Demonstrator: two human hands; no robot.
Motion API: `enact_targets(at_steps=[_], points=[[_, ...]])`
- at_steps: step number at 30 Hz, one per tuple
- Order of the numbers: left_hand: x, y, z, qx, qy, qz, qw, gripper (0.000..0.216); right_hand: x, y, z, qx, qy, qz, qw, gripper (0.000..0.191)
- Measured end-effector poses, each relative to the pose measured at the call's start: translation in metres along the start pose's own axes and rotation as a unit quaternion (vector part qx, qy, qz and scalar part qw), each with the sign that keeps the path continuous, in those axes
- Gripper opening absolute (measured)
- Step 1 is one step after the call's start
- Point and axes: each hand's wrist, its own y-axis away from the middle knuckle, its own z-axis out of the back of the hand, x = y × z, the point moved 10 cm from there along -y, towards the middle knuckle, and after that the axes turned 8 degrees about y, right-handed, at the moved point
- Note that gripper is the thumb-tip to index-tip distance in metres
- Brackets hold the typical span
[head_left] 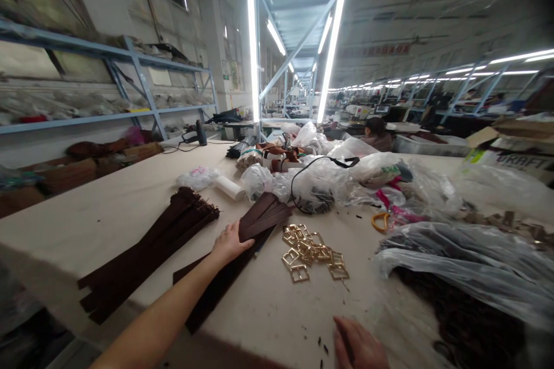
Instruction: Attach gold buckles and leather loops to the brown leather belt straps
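Landmark: gold buckle pile [321,252] on the table [268,314]. All places below relative to it.

Left hand [229,244]: left of pile, laid across the near bundle of dark brown straps [265,213], in contact. Thumb along the strap faces, fingertips hidden. Can't tell if the grip is pinching a strap or only pressing down. Bundle runs diagonally, far end just left of and beyond the buckles, near end toward the table's front edge.

Right hand [362,347]: nearer the person than the pile, slightly right, cut off by the bottom of the view. Fingers look curled; grip state and contents can't be told. Well apart from the straps.

Second strap bundle [147,253]: further left of pile, roughly parallel to the first, gap between, not touched by either hand.

Beyond pile: clear plastic bags [265,181] heaped up, black cord [298,176] looped over them. White roll [229,187] beyond and left. Black corded device [201,134] farther out the same way.

Right of pile: orange loop [373,222] just beyond, then a plastic sheet [467,248] partly over dark pieces [471,317]. Open carton [519,150] far right, beyond.

Well beyond everything: one seated-height person [377,134], mostly hidden.
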Motion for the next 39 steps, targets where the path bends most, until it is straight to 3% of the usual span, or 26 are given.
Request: enact_targets(at_steps=[5, 9, 17, 23, 32, 35, 39], points=[[-0.038, 0.006, 0.009, -0.029, -0.056, -0.079, 0.995, 0.038, 0.003, -0.01, 0.017, 0.02, -0.022, -0.088, 0.996, 0.023], [-0.062, 0.009, 0.014, -0.042, -0.096, -0.107, 0.989, 0.026, 0.003, -0.013, 0.021, 0.039, -0.052, -0.129, 0.99, 0.02], [-0.079, 0.0, 0.016, -0.034, -0.169, -0.1, 0.98, 0.03, 0.003, -0.013, 0.019, 0.077, -0.095, -0.155, 0.98, 0.02], [-0.093, -0.01, 0.019, -0.051, -0.198, -0.113, 0.972, 0.033, 0.003, -0.015, 0.025, 0.061, -0.108, -0.151, 0.981, 0.021], [-0.111, -0.002, -0.012, -0.011, -0.186, -0.151, 0.971, 0.029, 0.004, -0.015, 0.029, 0.023, -0.107, -0.124, 0.986, 0.02], [-0.131, 0.0, -0.025, 0.016, -0.149, -0.18, 0.972, 0.029, 0.005, -0.017, 0.032, 0.005, -0.105, -0.112, 0.988, 0.019], [-0.162, -0.006, -0.061, 0.057, -0.07, -0.216, 0.972, 0.04, 0.005, -0.019, 0.035, -0.023, -0.097, -0.094, 0.991, 0.019]])
